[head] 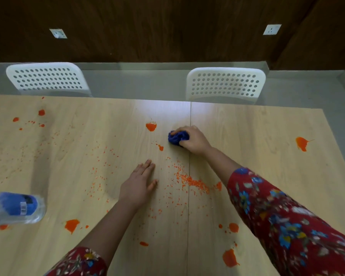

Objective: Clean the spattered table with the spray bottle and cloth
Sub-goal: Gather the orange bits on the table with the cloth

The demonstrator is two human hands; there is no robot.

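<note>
Table point(267, 136) mostly orange-spattered, judged barely begun: right hand point(195, 140) grips cloth point(176, 138), left hand point(137, 186) lies flat, bottle point(14, 208) at left edge.

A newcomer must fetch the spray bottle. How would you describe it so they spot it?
Start at the light wooden table spattered with orange. Go to its left edge, on the near side, left of the left hand. The spray bottle is there: clear plastic with a blue part, unlike the crumpled blue cloth that the right hand grips.
</note>
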